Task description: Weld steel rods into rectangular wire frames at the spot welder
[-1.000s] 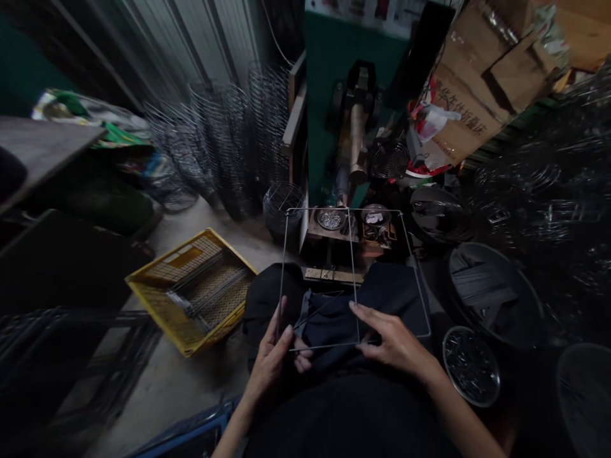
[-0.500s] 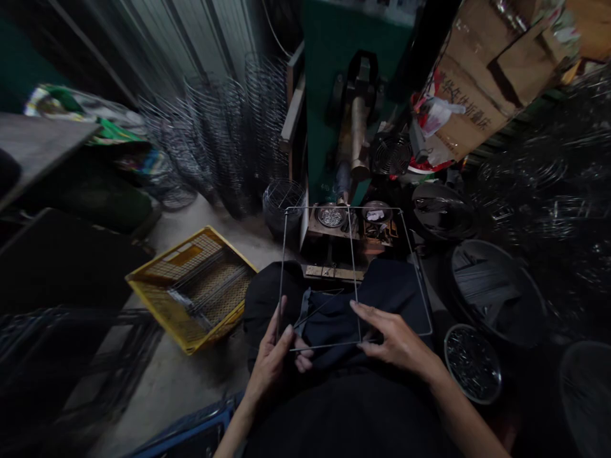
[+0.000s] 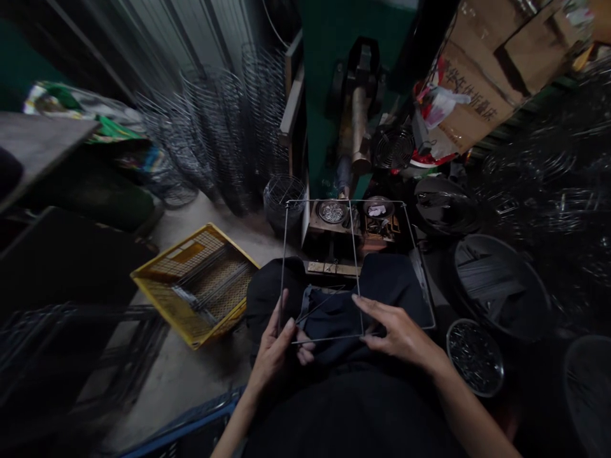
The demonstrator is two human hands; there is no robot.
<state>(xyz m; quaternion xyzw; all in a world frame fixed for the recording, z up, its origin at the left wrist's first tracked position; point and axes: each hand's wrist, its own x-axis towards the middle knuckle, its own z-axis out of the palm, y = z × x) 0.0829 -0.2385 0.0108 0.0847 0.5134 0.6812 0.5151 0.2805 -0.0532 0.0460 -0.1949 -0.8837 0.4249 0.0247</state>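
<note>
A thin wire frame (image 3: 354, 245) of straight metal rods extends from my lap toward the green machine (image 3: 324, 95). My left hand (image 3: 275, 340) is closed around its near left corner, thumb on top and fingers curled beneath. My right hand (image 3: 396, 331) pinches the middle rod near its close end, with thumb and forefinger on the wire. The frame's far bar lies across my view in front of the machine's small work ledge, where a dish of small metal parts (image 3: 333, 212) sits. I cannot tell whether the bar touches the machine.
On the floor at left stands a yellow plastic crate (image 3: 165, 305) with wire pieces inside. Stacks of wire baskets (image 3: 214, 127) rise behind it. Right of my legs are a tub of dark strips (image 3: 496, 280) and a bowl of small metal pieces (image 3: 475, 356). A cardboard box (image 3: 477, 95) leans beyond.
The view has shifted slightly. Both hands keep their hold on the wire frame, which stays in nearly the same position before the machine.
</note>
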